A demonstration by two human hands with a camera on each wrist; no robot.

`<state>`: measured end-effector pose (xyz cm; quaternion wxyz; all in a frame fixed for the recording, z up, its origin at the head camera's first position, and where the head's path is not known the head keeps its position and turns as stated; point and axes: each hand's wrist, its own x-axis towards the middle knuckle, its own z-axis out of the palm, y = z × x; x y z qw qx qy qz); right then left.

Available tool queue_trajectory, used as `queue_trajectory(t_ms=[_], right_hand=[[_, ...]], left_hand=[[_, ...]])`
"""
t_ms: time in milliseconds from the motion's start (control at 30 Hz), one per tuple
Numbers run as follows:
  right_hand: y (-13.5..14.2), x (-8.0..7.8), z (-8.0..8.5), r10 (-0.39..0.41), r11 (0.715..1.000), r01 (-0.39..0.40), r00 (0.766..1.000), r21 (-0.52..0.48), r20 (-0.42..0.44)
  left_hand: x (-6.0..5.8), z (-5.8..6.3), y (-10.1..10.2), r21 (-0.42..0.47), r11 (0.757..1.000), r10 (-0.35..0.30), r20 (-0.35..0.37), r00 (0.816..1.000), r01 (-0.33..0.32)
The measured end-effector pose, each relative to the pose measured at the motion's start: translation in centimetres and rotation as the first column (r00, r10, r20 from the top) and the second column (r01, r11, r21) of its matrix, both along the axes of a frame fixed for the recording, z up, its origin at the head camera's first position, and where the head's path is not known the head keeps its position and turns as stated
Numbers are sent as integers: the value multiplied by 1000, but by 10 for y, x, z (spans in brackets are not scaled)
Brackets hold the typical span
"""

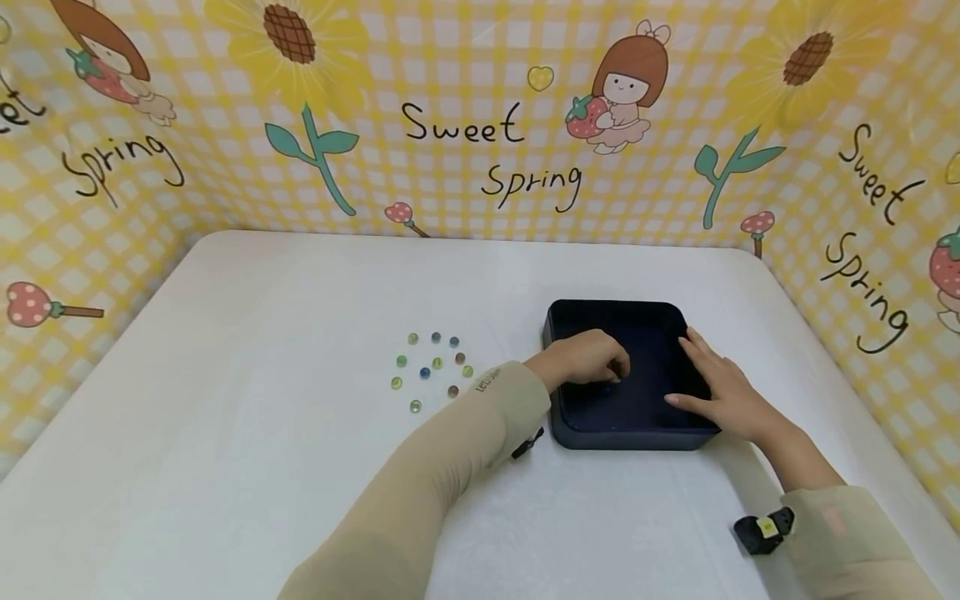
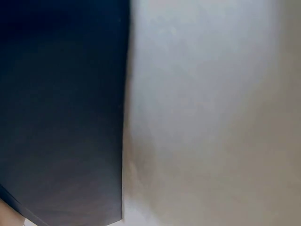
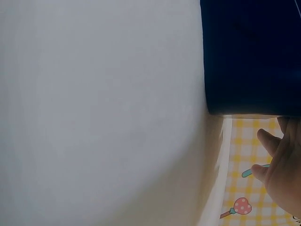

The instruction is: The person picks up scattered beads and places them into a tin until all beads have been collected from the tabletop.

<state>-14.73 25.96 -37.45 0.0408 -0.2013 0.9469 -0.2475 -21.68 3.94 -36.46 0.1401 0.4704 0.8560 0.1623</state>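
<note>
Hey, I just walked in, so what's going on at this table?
A person has both hands at a dark tray on the white table. The left hand reaches inside with its fingers curled; whether it holds anything is hard to tell. The right hand is spread over the tray's right edge. To the tray's left, several small marbles lie scattered.

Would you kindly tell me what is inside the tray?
Inside the tray is the left hand, with what looks like a small blue marble close to it. Whatever lies directly beneath that hand is covered.
</note>
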Motion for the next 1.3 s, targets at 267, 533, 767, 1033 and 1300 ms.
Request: queue_trajectory(t_ms=[267, 533, 767, 1033, 1300], right_hand=[[1, 0, 0, 0, 1000, 0, 1000, -4, 1], [0, 0, 1, 2, 1000, -2, 1000, -9, 8], [-1, 0, 3, 6, 1000, -6, 1000, -14, 4], [-1, 1, 3, 2, 1000, -2, 1000, -14, 9], [0, -1, 1, -2, 1000, 2, 1000, 3, -5]], left_hand=[[0, -3, 4, -74, 996, 45, -11, 999, -45], [2, -2, 4, -112, 989, 102, -4, 995, -102], [4, 2, 2, -118, 988, 92, -39, 995, -96], [5, 3, -2, 18, 997, 79, -24, 997, -79], [9, 8, -11, 143, 984, 98, 42, 994, -103]])
